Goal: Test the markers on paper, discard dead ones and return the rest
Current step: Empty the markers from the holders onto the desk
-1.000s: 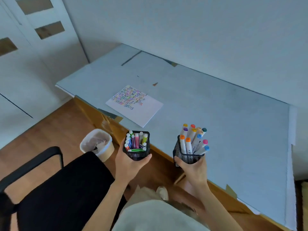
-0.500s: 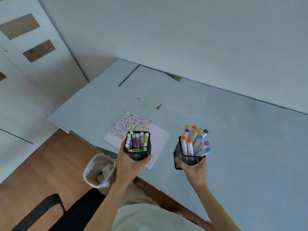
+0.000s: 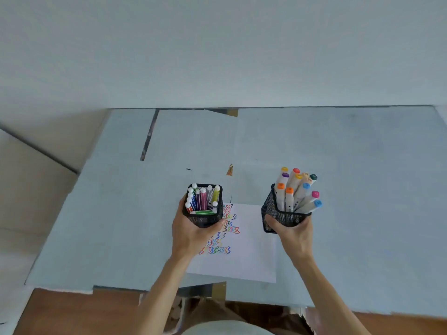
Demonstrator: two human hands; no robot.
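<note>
While the left hand [image 3: 191, 228] grips a mesh cup [image 3: 204, 220] of thin markers [image 3: 202, 200] above the scribbled paper [image 3: 244, 259], the right hand [image 3: 294, 234] clasps another mesh holder [image 3: 278, 215] of thick markers [image 3: 296, 189] just right of it, forearms outstretched.

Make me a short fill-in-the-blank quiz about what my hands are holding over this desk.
1. Each hand holds a black mesh ____ of markers.
2. The left hand has the thin striped markers; the fat white ones are in the ____ hand.
3. The paper on the desk bears colourful ____.

Missing: cup; right; squiggles
</note>
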